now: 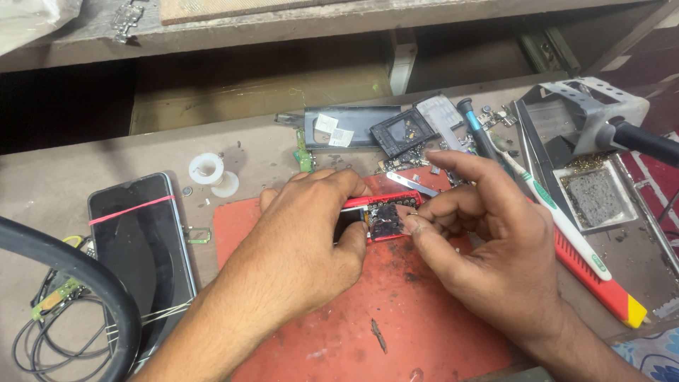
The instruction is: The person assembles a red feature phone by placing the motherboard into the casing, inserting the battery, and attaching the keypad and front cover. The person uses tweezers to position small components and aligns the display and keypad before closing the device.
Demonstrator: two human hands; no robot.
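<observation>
A small red-framed phone part (382, 218) with an exposed dark circuit board lies on a red work mat (396, 311). My left hand (308, 237) grips its left end, fingers wrapped over the top edge. My right hand (488, 247) pinches at the board's right side with thumb and fingertips; whatever tiny thing sits between them is too small to make out. A metal pair of tweezers (411, 184) lies just behind the part.
A black smartphone (141, 247) with a red band lies at the left beside black cables (64, 297). Behind are a solder spool (206, 168), a dark phone housing (350, 127), loose boards and a screwdriver (475, 127). To the right lie a toothbrush (559, 219), a red tool (598, 279) and a soldering stand (598, 120).
</observation>
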